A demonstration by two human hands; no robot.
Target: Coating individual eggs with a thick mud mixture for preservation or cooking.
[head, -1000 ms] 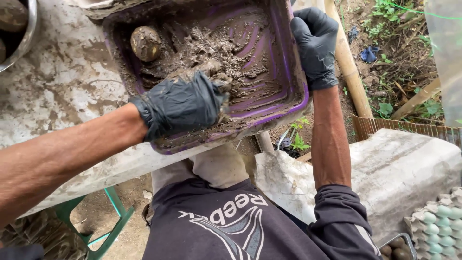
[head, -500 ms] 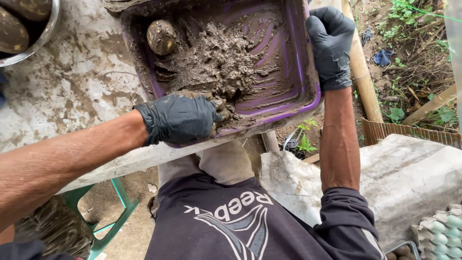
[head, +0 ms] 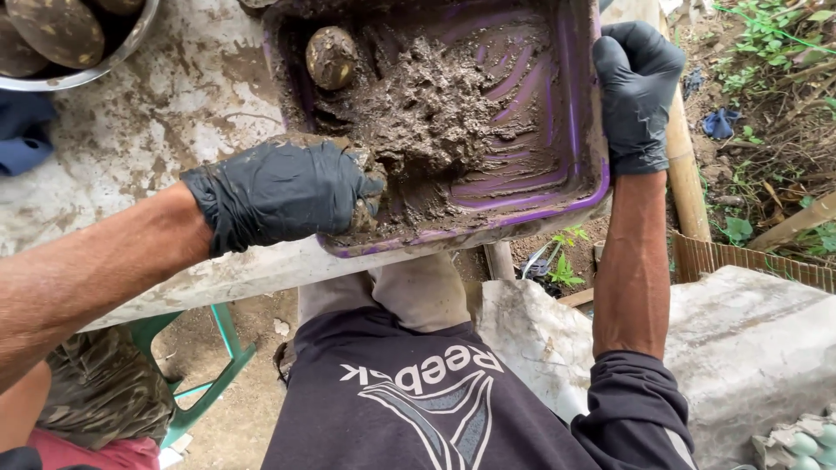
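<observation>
A purple plastic tray (head: 585, 187) smeared with grey-brown mud rests on a mud-stained table edge. A heap of wet mud (head: 435, 104) fills its middle, and one mud-coated egg (head: 331, 57) lies in its far left corner. My left hand (head: 287, 191), in a black glove, is at the tray's near left corner with its fingers curled around a clump of mud. My right hand (head: 636, 87), also in a black glove, grips the tray's right rim.
A metal bowl (head: 104, 65) with mud-coated eggs (head: 52, 30) stands at the far left of the table (head: 174, 113). A blue cloth (head: 22, 139) lies beside it. Below are a green stool (head: 213, 365), a white sack (head: 749, 348), a carton of pale eggs (head: 810, 439) and a bamboo pole (head: 684, 174).
My left hand has drawn back from the mud heap to the tray's near left corner, with mud in its fingers. My right hand has kept its grip on the rim.
</observation>
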